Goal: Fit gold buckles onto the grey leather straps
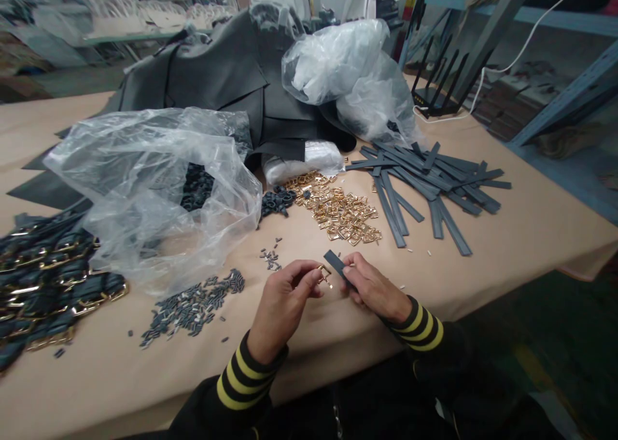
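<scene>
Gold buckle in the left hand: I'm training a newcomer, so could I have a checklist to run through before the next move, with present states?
1. Left hand has hold of the gold buckle: ok, pinched at the fingertips.
2. Right hand has hold of the dark strip: ok, one end sticks out past the fingers.
3. Strip inserted in the buckle: not ok, the two look apart.
4. Strip's underside unmarked: cannot tell, it is hidden.
5. More buckles at hand: ok, a pile of gold buckles lies beyond the hands.
6. Loose strips neatly stacked: not ok, they lie crisscrossed.
</scene>
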Demonstrator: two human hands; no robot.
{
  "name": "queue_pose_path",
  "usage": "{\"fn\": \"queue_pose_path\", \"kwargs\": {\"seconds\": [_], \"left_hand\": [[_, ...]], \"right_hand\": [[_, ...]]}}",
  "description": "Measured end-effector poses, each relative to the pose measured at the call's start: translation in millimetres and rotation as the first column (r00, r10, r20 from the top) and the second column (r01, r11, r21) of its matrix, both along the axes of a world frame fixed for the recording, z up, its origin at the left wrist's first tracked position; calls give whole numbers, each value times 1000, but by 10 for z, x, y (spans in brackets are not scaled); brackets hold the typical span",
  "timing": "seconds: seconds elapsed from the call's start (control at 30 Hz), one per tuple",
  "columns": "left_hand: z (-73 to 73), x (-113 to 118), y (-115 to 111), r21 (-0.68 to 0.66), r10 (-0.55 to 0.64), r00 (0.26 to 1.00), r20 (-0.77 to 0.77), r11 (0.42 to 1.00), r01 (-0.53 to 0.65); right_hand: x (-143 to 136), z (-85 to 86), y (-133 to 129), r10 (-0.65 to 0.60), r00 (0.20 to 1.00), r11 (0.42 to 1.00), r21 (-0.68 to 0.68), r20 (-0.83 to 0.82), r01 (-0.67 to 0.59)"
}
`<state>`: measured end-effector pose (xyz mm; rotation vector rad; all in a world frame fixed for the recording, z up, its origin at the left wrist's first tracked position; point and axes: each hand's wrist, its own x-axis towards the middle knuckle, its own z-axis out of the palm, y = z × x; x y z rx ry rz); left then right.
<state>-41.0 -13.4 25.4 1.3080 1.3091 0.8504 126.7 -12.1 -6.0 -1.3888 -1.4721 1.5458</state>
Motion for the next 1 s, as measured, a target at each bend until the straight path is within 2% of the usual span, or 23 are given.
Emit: {"fn": "queue_pose_path", "kwargs": {"seconds": [0.07, 0.17, 0.27, 0.33, 0.43, 0.53, 0.63, 0.7, 0.8, 1.0], "left_hand": [[28, 0, -2, -34, 6, 999, 46, 999, -4], [26, -14, 3, -59, 77, 992, 97, 996, -72], [-8, -58, 19, -147, 143, 971, 192, 982, -115], [-30, -81, 24, -253, 144, 944, 297, 965, -68], [-58, -66, 5, -408, 131, 877, 462, 910, 79], [-100, 11, -42, -476, 115, 823, 556, 856, 203], [-159, 107, -89, -476, 143, 804, 578, 859, 189], [-197, 154, -109, -470, 171, 795, 582, 869, 157], [-239, 174, -121, -434, 151, 793, 590, 887, 154], [-265, 77, -126, -244, -6, 865, 502, 958, 148]], "right_hand": [[9, 0, -20, 63, 998, 998, -13, -6, -63], [23, 17, -62, 175, 977, 985, 15, -126, -174], [67, 21, -86, 205, 947, 979, 35, -249, -203], [106, 16, -83, 230, 930, 973, 36, -287, -229], [150, 13, -66, 291, 907, 955, 39, -306, -293], [137, 33, -63, 305, 912, 951, 36, -274, -307], [71, 70, -94, 167, 970, 984, 97, -176, -152], [28, 95, -123, 89, 991, 977, 204, -99, -67], [-4, 118, -149, 99, 995, 940, 327, -6, -92], [23, 129, -117, 129, 992, 955, 269, 12, -127]]}}
